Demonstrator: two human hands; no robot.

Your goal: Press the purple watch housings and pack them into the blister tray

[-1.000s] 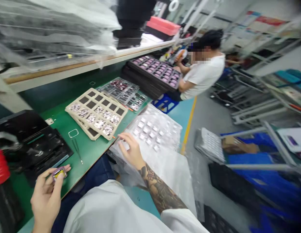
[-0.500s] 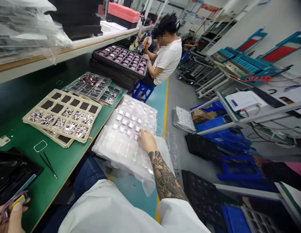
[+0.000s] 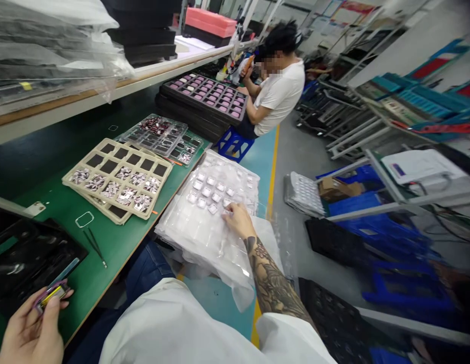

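At the lower left, my left hand (image 3: 39, 323) is closed around a small yellow and purple device (image 3: 52, 296). My right hand (image 3: 238, 220) reaches over the clear plastic tray (image 3: 197, 227), its fingertips pinched at the lower right of several small white square pieces (image 3: 206, 192). What those fingertips hold, if anything, is too small to tell. Black tweezers (image 3: 94, 247) and a thin rounded frame (image 3: 84, 219) lie on the green table (image 3: 117, 247). Beyond them, a beige compartment tray (image 3: 164, 177) contains many small metallic parts and dark pads.
A seated person in a white shirt (image 3: 282, 93) works beyond a stack of black trays with pink pieces (image 3: 204, 96). A shelf edge (image 3: 143, 76) overhangs the table's left side. Racks and blue crates (image 3: 356, 217) stand at the right.
The view has shifted, so the table and trays appear further right. More of my left hand shows, still holding the device. My right hand remains at the white pieces.
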